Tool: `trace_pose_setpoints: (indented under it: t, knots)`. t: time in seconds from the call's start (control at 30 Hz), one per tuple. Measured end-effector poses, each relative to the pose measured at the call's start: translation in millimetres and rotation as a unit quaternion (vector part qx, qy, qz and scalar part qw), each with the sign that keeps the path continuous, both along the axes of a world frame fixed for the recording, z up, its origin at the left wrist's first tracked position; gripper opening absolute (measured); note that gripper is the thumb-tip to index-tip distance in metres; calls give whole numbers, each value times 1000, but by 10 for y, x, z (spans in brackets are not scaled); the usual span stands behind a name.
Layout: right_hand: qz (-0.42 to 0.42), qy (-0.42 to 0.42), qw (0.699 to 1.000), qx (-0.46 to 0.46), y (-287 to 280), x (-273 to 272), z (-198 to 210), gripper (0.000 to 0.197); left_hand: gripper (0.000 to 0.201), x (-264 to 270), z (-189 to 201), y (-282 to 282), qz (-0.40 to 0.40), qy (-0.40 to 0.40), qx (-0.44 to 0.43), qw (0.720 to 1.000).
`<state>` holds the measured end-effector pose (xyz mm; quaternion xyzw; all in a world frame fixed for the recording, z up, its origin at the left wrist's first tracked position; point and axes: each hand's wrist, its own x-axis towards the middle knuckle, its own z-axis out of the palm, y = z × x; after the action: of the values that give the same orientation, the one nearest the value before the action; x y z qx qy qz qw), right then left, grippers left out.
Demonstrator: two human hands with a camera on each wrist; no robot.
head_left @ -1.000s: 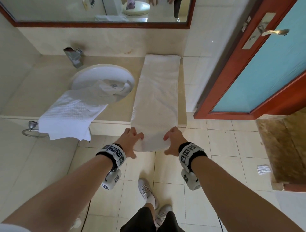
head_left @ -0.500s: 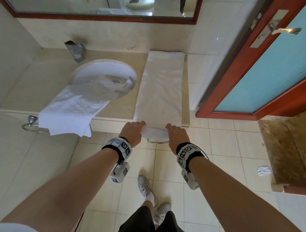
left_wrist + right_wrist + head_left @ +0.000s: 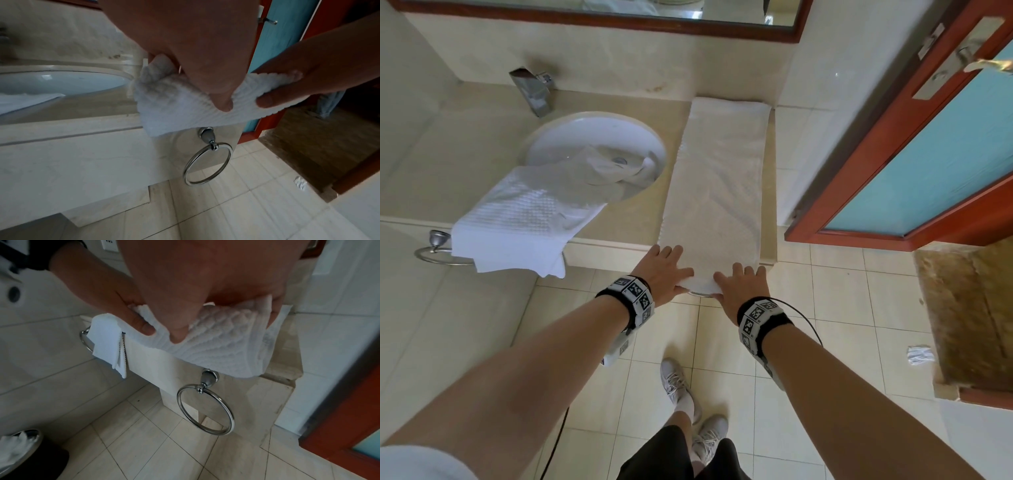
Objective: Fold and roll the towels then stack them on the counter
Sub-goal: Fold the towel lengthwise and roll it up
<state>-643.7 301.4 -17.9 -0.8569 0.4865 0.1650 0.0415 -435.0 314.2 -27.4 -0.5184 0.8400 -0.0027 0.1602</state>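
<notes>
The folded towel [image 3: 717,178] lies lengthwise on the counter [image 3: 640,212] just right of the sink [image 3: 571,140]. At the counter's front edge, the left hand [image 3: 662,270] and right hand [image 3: 739,287] each have their grip clamped on the towel's rolled near end, thumbs underneath. A second towel [image 3: 517,219] drapes from the sink over that edge.

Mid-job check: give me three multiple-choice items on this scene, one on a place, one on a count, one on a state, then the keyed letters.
1. Where does the crumpled towel lie?
A. On the floor
B. Partly in the sink, hanging over the counter edge
C. On the door handle

2. How many towel rings show on the counter front in the right wrist view?
A. One
B. Two
C. Four

3. What state is the long towel in?
A. Fully rolled
B. Flat, near end just turned up
C. Stacked on another

Answers: 1 B, it trails from the basin over the edge. 2 B, near ring plus far ring. 3 B, left hand and right hand grip its near end.
</notes>
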Motion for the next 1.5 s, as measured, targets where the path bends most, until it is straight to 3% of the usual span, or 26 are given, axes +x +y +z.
trace_pose_setpoints:
  t: [0.1, 0.2, 0.27, 0.43, 0.5, 0.57, 0.63, 0.77, 0.93, 1.0, 1.1, 1.2, 1.37, 1.43, 1.5]
  knots:
    - [23, -16, 999, -28, -29, 103, 24, 32, 22, -11, 34, -84, 12, 58, -4, 998]
    - [19, -90, 996, -3, -88, 196, 37, 44, 45, 3, 44, -188, 61, 134, 18, 989]
    - [7, -110, 994, 20, -102, 218, 28, 50, 55, 13, 42, -242, 75, 144, 29, 986]
    - [-67, -140, 987, 30, -162, 227, -63, 40, 24, -12, -84, -213, 27, 144, -34, 989]
    - [-70, -141, 987, 36, -216, 241, -105, 40, 43, 8, -140, -209, 26, 129, -11, 991]
    - [-63, -130, 988, 61, -268, 239, -139, 53, 70, 25, -137, -250, 27, 96, 42, 994]
    - [-56, -95, 990, 84, -326, 251, -167, 69, 75, 5, -106, -332, 29, 46, 81, 995]
    - [-75, -66, 992, 80, -386, 330, -237, 66, 55, -47, -110, -458, 88, 41, 120, 988]
    - [-49, -63, 997, 12, -420, 398, -240, 47, 48, 76, -140, -524, 145, 117, 169, 968]
    - [-28, -81, 996, 2, -431, 402, -249, 38, 52, 136, -169, -582, 120, 112, 153, 975]
    - [-18, -98, 995, 29, -443, 417, -286, 30, 60, 171, -132, -598, 50, 52, 58, 996]
    - [-24, -134, 990, 41, -501, 431, -309, 26, 71, 110, -104, -549, 34, 14, 34, 999]
    - [-65, -182, 981, 36, -621, 436, -298, 31, 57, 33, -255, -561, 118, 38, 64, 990]
    - [-56, -155, 986, 28, -614, 473, -292, 38, 44, 36, -289, -652, 147, 34, 109, 982]
    - [-28, -98, 994, 31, -581, 539, -290, 58, 37, 46, -321, -751, 147, 42, 144, 978]
